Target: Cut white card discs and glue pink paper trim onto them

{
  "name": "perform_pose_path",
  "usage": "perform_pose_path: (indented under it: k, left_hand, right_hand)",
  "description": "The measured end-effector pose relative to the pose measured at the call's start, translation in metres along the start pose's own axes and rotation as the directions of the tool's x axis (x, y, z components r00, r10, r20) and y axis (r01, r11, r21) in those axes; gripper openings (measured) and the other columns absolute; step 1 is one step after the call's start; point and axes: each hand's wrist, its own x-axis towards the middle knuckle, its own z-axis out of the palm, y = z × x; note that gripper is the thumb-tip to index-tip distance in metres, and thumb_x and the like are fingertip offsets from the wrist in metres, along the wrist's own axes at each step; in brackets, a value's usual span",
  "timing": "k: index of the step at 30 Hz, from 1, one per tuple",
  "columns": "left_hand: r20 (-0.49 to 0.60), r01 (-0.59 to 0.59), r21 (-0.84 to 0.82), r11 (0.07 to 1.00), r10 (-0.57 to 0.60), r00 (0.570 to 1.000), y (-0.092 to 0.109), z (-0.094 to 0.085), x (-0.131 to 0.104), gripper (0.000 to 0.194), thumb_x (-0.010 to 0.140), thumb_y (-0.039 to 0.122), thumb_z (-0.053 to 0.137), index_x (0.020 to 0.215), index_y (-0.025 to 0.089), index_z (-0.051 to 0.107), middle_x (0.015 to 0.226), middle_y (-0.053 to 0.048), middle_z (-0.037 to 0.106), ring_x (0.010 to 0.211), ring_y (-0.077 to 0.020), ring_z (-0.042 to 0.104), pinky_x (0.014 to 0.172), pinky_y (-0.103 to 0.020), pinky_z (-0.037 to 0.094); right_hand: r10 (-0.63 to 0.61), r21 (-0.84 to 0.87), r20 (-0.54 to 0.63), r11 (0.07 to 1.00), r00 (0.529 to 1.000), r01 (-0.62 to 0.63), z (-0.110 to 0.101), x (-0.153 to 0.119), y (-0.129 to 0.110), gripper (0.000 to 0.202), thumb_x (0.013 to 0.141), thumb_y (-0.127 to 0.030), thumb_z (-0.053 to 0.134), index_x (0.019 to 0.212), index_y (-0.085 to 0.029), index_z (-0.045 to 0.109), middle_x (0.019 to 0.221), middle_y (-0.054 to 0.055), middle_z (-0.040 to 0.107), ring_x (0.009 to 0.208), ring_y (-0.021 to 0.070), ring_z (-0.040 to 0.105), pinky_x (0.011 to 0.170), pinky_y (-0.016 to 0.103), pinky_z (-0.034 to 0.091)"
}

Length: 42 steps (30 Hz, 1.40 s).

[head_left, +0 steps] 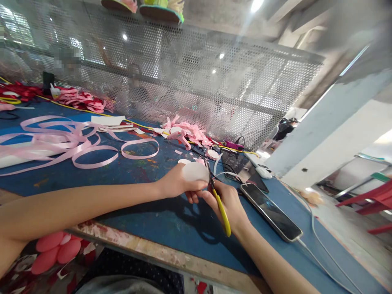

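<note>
My left hand (pixel 176 183) is closed on a round white paper disc (pixel 195 171), its thumb and fingers pinching the lower part. In my right hand (pixel 228 202) are yellow-handled scissors (pixel 222 210), their dark blades pointing up and away beside the disc's right edge. The fingers of both hands come close together below the disc. Whether the blades touch the paper, I cannot tell. More pale round pieces and small pink scraps lie on the blue tabletop (pixel 137 179) just beyond my hands.
Loops of pink ribbon (pixel 94 157) spread over the left side. Pink strips (pixel 190 132) are heaped by the perforated metal screen (pixel 183 73). A phone (pixel 272 212) with a white cable lies right of my right hand. Red strips (pixel 23 90) sit at the far left.
</note>
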Motion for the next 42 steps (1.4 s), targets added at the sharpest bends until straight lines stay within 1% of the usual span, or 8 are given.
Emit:
perform_pose_path:
  k: [10, 16, 23, 28, 33, 35, 39, 42]
  left_hand:
    - [0.057, -0.025, 0.053, 0.998, 0.022, 0.998, 0.007, -0.003, -0.002, 0.013, 0.075, 0.021, 0.058, 0.065, 0.013, 0.058, 0.052, 0.001, 0.059, 0.042, -0.0101, 0.058, 0.040, -0.018, 0.048]
    - [0.077, 0.003, 0.093, 0.996, -0.010, 0.997, 0.010, -0.008, -0.001, 0.014, 0.074, 0.020, 0.059, 0.062, 0.013, 0.057, 0.051, 0.002, 0.059, 0.036, -0.0079, 0.053, 0.037, -0.018, 0.046]
    - [0.196, 0.061, 0.206, 0.977, -0.103, 0.975, 0.013, -0.015, -0.001, 0.011, 0.072, 0.019, 0.058, 0.063, 0.012, 0.058, 0.051, 0.002, 0.059, 0.041, -0.0106, 0.059, 0.039, -0.018, 0.048]
    - [0.199, 0.080, 0.234, 0.969, -0.129, 0.971, 0.011, -0.021, 0.001, 0.005, 0.069, 0.014, 0.057, 0.065, 0.012, 0.058, 0.050, 0.003, 0.059, 0.041, -0.0107, 0.059, 0.038, -0.018, 0.048]
    - [0.226, 0.078, 0.196, 0.977, -0.123, 0.966, 0.005, -0.026, 0.006, 0.010, 0.072, 0.018, 0.058, 0.064, 0.011, 0.058, 0.051, 0.001, 0.060, 0.041, -0.0102, 0.058, 0.038, -0.018, 0.048]
    - [0.193, 0.071, 0.150, 0.986, -0.099, 0.976, 0.003, -0.025, 0.008, 0.012, 0.073, 0.022, 0.060, 0.068, 0.011, 0.059, 0.055, 0.000, 0.061, 0.044, -0.0103, 0.059, 0.040, -0.018, 0.048]
    - [0.018, 0.039, 0.014, 0.999, -0.039, 0.999, -0.002, -0.017, 0.008, 0.019, 0.074, 0.028, 0.063, 0.083, 0.012, 0.059, 0.065, -0.001, 0.063, 0.054, -0.0126, 0.063, 0.042, -0.018, 0.048]
    - [0.017, 0.029, 0.010, 1.000, -0.029, 0.999, -0.006, -0.014, 0.008, 0.020, 0.076, 0.030, 0.062, 0.080, 0.011, 0.058, 0.060, -0.001, 0.062, 0.049, -0.0123, 0.061, 0.042, -0.020, 0.049]
  right_hand:
    - [-0.030, -0.057, -0.070, 0.998, 0.997, 0.026, 0.001, -0.002, 0.001, 0.054, 0.080, -0.066, 0.034, 0.051, -0.020, 0.037, 0.044, -0.004, 0.033, 0.044, 0.0091, 0.023, 0.044, 0.024, 0.021]
    - [0.027, -0.077, -0.086, 0.996, 0.996, -0.033, -0.002, -0.001, 0.002, 0.054, 0.077, -0.067, 0.037, 0.049, -0.021, 0.028, 0.044, -0.006, 0.024, 0.047, 0.0088, 0.019, 0.043, 0.024, 0.020]
    - [-0.070, -0.170, -0.045, 0.984, 0.997, 0.061, -0.002, 0.000, 0.001, 0.047, 0.077, -0.064, 0.039, 0.056, -0.022, 0.034, 0.049, -0.002, 0.040, 0.046, 0.0114, 0.034, 0.046, 0.024, 0.026]
    - [0.002, -0.199, -0.027, 0.980, 1.000, -0.007, 0.001, 0.000, 0.003, 0.050, 0.079, -0.065, 0.037, 0.053, -0.022, 0.029, 0.045, -0.003, 0.036, 0.044, 0.0107, 0.029, 0.045, 0.024, 0.023]
    - [0.067, -0.216, -0.061, 0.973, 0.996, -0.079, 0.001, 0.002, 0.003, 0.056, 0.078, -0.070, 0.030, 0.049, -0.022, 0.027, 0.042, -0.004, 0.029, 0.044, 0.0101, 0.022, 0.047, 0.025, 0.023]
    - [0.079, -0.197, -0.085, 0.976, 0.993, -0.095, 0.001, 0.003, 0.002, 0.057, 0.077, -0.072, 0.030, 0.049, -0.022, 0.026, 0.042, -0.004, 0.027, 0.045, 0.0102, 0.021, 0.046, 0.025, 0.022]
    - [0.093, -0.155, -0.093, 0.982, 0.991, -0.106, -0.001, 0.003, 0.002, 0.056, 0.076, -0.072, 0.032, 0.051, -0.022, 0.027, 0.044, -0.004, 0.027, 0.046, 0.0104, 0.022, 0.045, 0.024, 0.022]
    - [0.110, -0.148, -0.031, 0.982, 0.993, -0.114, -0.002, 0.004, 0.003, 0.052, 0.075, -0.070, 0.035, 0.055, -0.022, 0.030, 0.048, -0.003, 0.035, 0.047, 0.0113, 0.029, 0.046, 0.024, 0.025]
